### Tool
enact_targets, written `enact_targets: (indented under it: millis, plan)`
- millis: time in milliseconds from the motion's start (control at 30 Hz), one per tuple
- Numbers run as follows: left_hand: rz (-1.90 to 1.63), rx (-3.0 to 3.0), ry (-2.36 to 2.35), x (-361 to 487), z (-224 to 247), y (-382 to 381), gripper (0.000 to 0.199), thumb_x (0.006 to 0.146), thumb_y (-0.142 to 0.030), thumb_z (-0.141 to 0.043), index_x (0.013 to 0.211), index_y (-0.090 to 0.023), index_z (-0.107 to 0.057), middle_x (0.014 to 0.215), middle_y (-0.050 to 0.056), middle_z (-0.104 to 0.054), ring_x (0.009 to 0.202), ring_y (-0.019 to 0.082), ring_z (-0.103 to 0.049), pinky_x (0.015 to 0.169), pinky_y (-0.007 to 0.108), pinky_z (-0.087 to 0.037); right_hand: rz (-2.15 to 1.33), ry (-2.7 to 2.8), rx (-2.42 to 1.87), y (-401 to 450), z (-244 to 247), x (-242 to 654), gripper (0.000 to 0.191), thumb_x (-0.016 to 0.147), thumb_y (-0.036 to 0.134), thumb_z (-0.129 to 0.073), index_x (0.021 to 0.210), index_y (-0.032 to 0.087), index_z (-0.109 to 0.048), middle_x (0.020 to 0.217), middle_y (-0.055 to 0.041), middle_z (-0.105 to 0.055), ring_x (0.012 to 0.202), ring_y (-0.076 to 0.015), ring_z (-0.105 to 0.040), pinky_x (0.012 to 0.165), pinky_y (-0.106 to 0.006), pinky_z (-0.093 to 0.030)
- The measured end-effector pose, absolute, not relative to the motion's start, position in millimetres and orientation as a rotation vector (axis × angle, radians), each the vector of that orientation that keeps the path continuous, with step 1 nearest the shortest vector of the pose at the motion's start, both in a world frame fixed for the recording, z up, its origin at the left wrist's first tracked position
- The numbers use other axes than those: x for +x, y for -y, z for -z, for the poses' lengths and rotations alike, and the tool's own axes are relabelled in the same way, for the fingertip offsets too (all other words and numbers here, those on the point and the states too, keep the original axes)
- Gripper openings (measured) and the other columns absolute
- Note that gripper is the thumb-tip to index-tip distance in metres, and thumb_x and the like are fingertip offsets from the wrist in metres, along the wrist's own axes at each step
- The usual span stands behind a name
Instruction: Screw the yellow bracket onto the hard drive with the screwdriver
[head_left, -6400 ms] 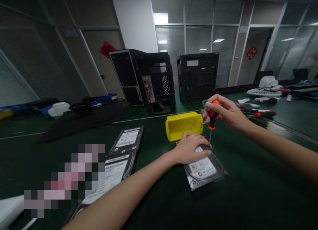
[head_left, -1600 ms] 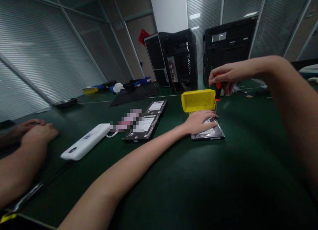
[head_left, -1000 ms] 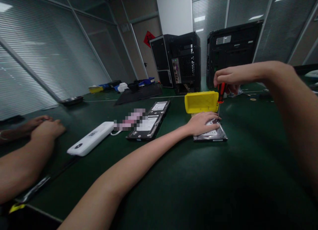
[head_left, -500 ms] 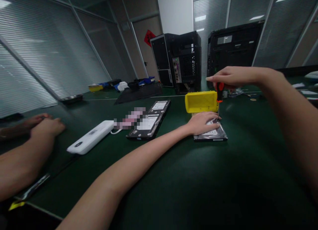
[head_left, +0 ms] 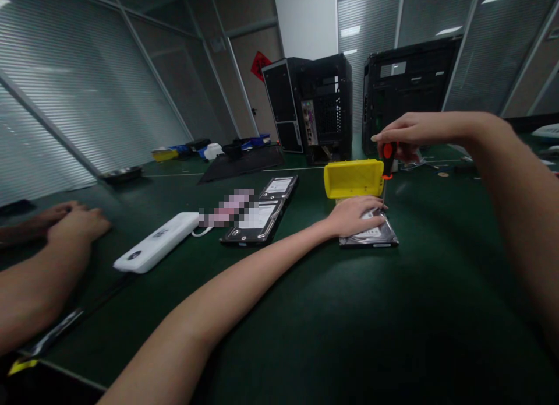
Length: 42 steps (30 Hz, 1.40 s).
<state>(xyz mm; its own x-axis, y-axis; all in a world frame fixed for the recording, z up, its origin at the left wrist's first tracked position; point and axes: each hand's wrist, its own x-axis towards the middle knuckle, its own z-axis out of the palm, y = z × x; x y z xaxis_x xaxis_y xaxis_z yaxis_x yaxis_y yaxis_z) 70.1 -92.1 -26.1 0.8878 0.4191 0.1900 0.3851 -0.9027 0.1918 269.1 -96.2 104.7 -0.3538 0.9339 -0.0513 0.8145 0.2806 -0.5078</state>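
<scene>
A silver hard drive (head_left: 379, 236) lies flat on the dark green table. My left hand (head_left: 351, 215) rests across its left side and holds it down, thumb on the top and fingers reaching the far edge. Above it, my right hand (head_left: 404, 138) grips the black and red handle of a screwdriver (head_left: 388, 160). The screwdriver stands nearly upright, its shaft pointing down at the drive's far right corner beside my left fingertips. Whether the tip sits in a screw is too small to tell. Just behind the drive is a yellow plastic bin (head_left: 353, 179).
Two more hard drives (head_left: 257, 215) lie to the left, near a white power strip (head_left: 159, 242) and a blurred-out patch. Another person's hands (head_left: 78, 221) rest at the far left. Computer cases (head_left: 323, 111) and a dark mat (head_left: 242, 163) are at the back.
The view has shifted slightly. My right hand and the screwdriver handle have turned or tilted a little to the right; my left hand stays on the hard drive.
</scene>
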Motion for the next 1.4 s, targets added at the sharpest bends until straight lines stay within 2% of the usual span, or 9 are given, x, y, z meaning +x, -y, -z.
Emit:
enact_targets:
  millis: [200, 467, 733, 900, 1167, 1400]
  plan:
    - [-0.356, 2.9, -0.591, 69, 26, 91, 0.041, 0.089, -0.046, -0.032, 0.121, -0.023, -0.046, 0.131, 0.002, -0.045, 0.117, 0.018, -0.042, 0.095, 0.035, -0.034, -0.538, 2.29, -1.628, 92, -104, 268, 0.05, 0.074, 0.061, -0.045, 0.099, 0.021, -0.061, 0.085, -0.0058, -0.066, 0.056, -0.0133, -0.056, 0.048, -0.027, -0.043]
    - [-0.36, 2.893, -0.613, 71, 25, 93, 0.038, 0.088, -0.043, -0.035, 0.119, -0.024, -0.048, 0.13, 0.0, -0.046, 0.118, 0.017, -0.042, 0.097, 0.033, -0.034, -0.392, 2.343, -1.578, 98, -103, 255, 0.047, 0.077, 0.058, -0.043, 0.097, 0.019, -0.06, 0.072, -0.0041, -0.061, 0.048, -0.0093, -0.049, 0.045, -0.024, -0.04]
    - [-0.406, 2.897, -0.625, 71, 27, 92, 0.039, 0.088, -0.046, -0.036, 0.118, -0.024, -0.049, 0.129, 0.001, -0.047, 0.116, 0.018, -0.043, 0.095, 0.034, -0.035, -0.146, 2.254, -1.702, 92, -97, 249, 0.046, 0.077, 0.056, -0.045, 0.108, 0.023, -0.048, 0.076, -0.0043, -0.061, 0.052, -0.0137, -0.056, 0.046, -0.024, -0.042]
    - [-0.405, 2.901, -0.616, 71, 28, 90, 0.039, 0.088, -0.044, -0.036, 0.118, -0.025, -0.049, 0.13, 0.001, -0.046, 0.118, 0.018, -0.042, 0.096, 0.034, -0.034, -0.184, 2.29, -1.704, 91, -96, 253, 0.045, 0.078, 0.06, -0.037, 0.098, 0.022, -0.051, 0.078, -0.0053, -0.061, 0.052, -0.0142, -0.055, 0.047, -0.026, -0.042]
    - [-0.376, 2.913, -0.597, 70, 27, 91, 0.04, 0.088, -0.044, -0.034, 0.119, -0.023, -0.048, 0.131, 0.001, -0.045, 0.118, 0.018, -0.041, 0.097, 0.034, -0.033, -0.354, 2.294, -1.692, 93, -98, 258, 0.026, 0.081, 0.039, -0.041, 0.098, 0.021, -0.049, 0.078, -0.0046, -0.06, 0.055, -0.014, -0.056, 0.05, -0.026, -0.043]
    - [-0.377, 2.897, -0.589, 69, 26, 91, 0.04, 0.088, -0.044, -0.035, 0.119, -0.023, -0.048, 0.13, 0.002, -0.046, 0.117, 0.019, -0.042, 0.096, 0.034, -0.034, -0.471, 2.349, -1.659, 100, -104, 258, 0.036, 0.078, 0.054, -0.045, 0.083, 0.019, -0.054, 0.064, -0.0023, -0.058, 0.052, -0.0122, -0.054, 0.046, -0.024, -0.038]
